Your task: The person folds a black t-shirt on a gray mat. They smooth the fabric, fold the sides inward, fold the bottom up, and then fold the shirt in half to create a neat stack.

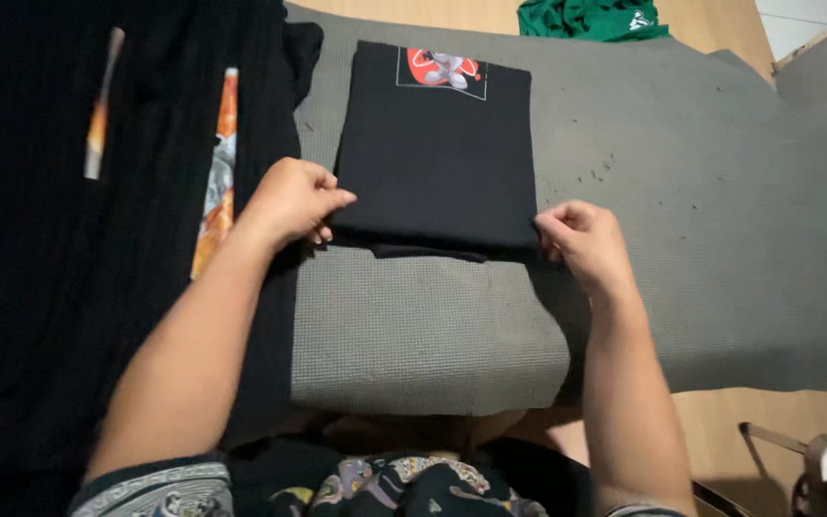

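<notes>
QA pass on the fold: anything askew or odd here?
Slightly. A lower layer pokes out unevenly under the near edge of the folded black shirt, between the left hand and right hand. The grey mat has small dark specks on its right part.

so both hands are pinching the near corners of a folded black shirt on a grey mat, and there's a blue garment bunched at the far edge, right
Not quite: the garment bunched at the far edge is green, not blue. The rest holds. In the head view the left hand and the right hand pinch the near corners of the folded black shirt, which lies on the grey mat.
</notes>
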